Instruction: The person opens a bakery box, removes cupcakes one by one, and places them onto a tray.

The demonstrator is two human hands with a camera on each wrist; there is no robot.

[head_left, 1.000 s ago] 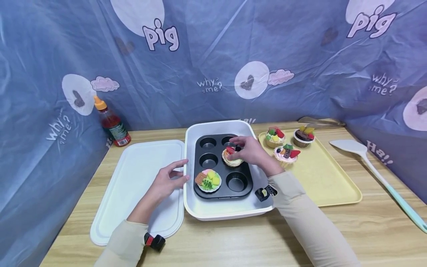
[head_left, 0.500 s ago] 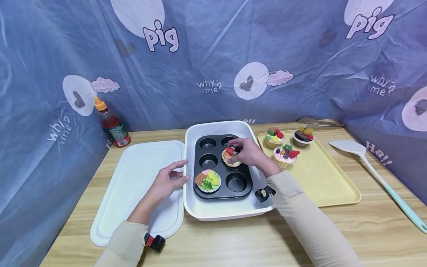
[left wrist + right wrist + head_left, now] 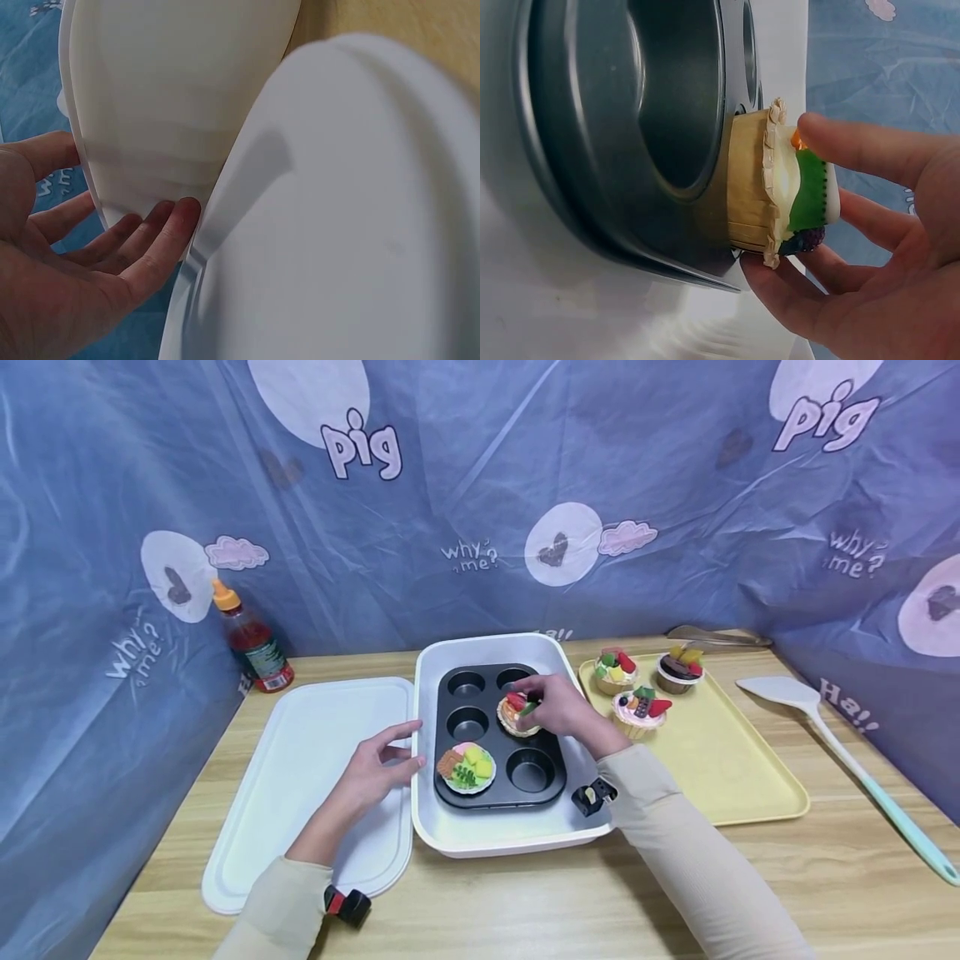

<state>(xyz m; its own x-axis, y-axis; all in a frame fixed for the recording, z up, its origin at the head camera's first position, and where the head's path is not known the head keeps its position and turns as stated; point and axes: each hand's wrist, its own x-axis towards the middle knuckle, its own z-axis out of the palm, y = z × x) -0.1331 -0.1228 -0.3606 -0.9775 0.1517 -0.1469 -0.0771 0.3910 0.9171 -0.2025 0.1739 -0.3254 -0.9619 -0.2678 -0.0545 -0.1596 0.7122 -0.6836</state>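
A fruit-topped cupcake (image 3: pixel 513 720) in a pale paper cup sits at the middle-right well of the black muffin tin (image 3: pixel 497 793). My right hand (image 3: pixel 558 703) holds it from the right, thumb and fingers around its edge and topping. In the right wrist view, the cupcake (image 3: pixel 750 180) stands partly above the rim of the well. A second cupcake (image 3: pixel 467 768), with yellow and green topping, fills the front-left well. The tin lies inside a white bin (image 3: pixel 517 842). My left hand (image 3: pixel 378 766) rests its fingertips against the bin's left wall, fingers spread (image 3: pixel 161 251).
A white lid-like tray (image 3: pixel 315 760) lies to the left, beside the bin. On the yellow tray (image 3: pixel 735 768) at right stand three cupcakes (image 3: pixel 637 710). A spatula (image 3: pixel 847 760) lies farther right. A sauce bottle (image 3: pixel 258 643) stands at back left.
The view has shifted very slightly. My right hand stays on the cupcake at the same well, and my left hand stays against the bin.
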